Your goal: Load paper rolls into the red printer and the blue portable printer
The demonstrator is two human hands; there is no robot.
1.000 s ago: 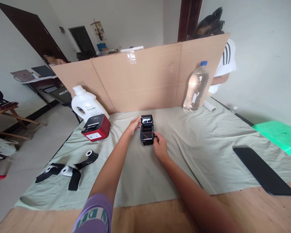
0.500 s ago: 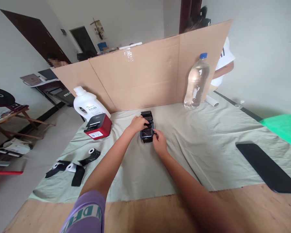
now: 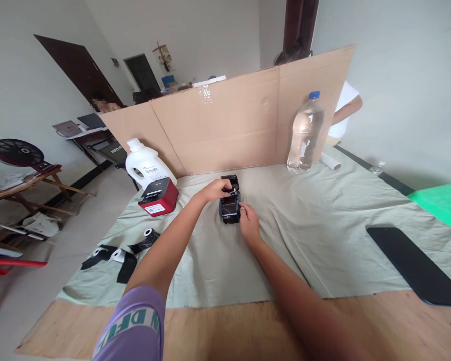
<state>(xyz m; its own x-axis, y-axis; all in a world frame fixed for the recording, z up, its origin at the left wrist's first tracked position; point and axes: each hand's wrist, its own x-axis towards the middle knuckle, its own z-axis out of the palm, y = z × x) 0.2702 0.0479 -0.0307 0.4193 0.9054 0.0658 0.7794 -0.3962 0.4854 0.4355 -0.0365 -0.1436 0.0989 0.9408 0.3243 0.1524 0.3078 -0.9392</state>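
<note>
A small black handheld printer (image 3: pixel 231 214) lies on the cloth in front of me, its lid (image 3: pixel 230 181) swung up at the far end. My left hand (image 3: pixel 217 190) reaches over it from the left, with thumb and fingers pinched on a small roll (image 3: pixel 233 192) whose pale core shows at the printer's opening. Part of the roll is hidden by the fingers. My right hand (image 3: pixel 249 220) grips the printer's right side, fingers curled against its edge. To the left lie three loose black rolls with white cores, the nearest being a black roll (image 3: pixel 125 260) partly unwound.
A red and black box-shaped printer (image 3: pixel 160 197) stands before a white jug (image 3: pixel 147 163). A cardboard panel (image 3: pixel 218 130) closes off the back, with a water bottle (image 3: pixel 306 135) at its right. A dark flat phone-like slab (image 3: pixel 417 263) lies right. People are behind the panel.
My left hand has risen slightly from inside the printer, and the roll's pale core now shows at its fingers. My right hand keeps its hold. The whole view has shifted a little.
</note>
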